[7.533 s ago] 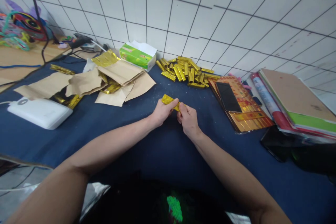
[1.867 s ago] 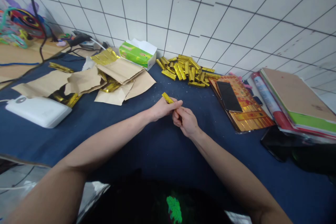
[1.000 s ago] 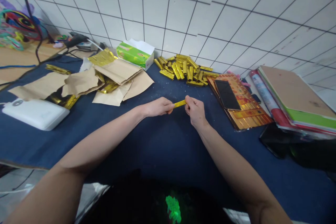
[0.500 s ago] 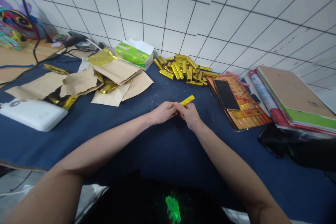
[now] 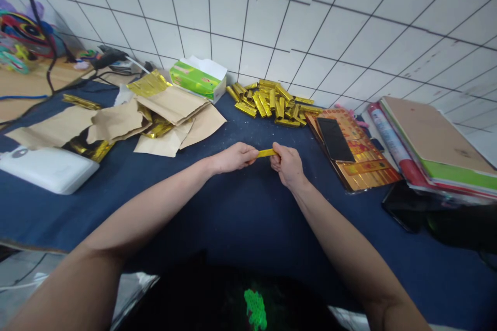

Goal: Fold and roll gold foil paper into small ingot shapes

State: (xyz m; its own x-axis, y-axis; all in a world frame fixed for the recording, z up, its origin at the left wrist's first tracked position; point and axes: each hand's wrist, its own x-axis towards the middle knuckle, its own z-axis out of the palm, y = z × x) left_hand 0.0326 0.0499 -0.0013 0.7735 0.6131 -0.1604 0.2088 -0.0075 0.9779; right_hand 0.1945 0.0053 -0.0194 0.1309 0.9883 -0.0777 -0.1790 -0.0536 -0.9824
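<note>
A narrow folded strip of gold foil paper (image 5: 266, 153) stretches between my two hands, above the dark blue table cover (image 5: 240, 217). My left hand (image 5: 235, 158) pinches its left end, fingers closed. Its right end is gripped by my right hand (image 5: 289, 164), thumb on top and fingers curled under. Beyond the hands, against the tiled wall, lies a heap of similar folded gold pieces (image 5: 272, 102).
Torn brown paper (image 5: 174, 105) and gold foil sheets (image 5: 149, 83) lie at left, near a white power bank (image 5: 50, 170) and a green tissue pack (image 5: 198, 80). A phone (image 5: 334, 139) rests on a gold-red printed packet (image 5: 368, 165); notebooks (image 5: 438, 134) are stacked at right.
My hands have moved apart, my left hand slightly leftward and my right hand to the right. The gold strip, which stuck out past my right hand, now spans level between both hands.
</note>
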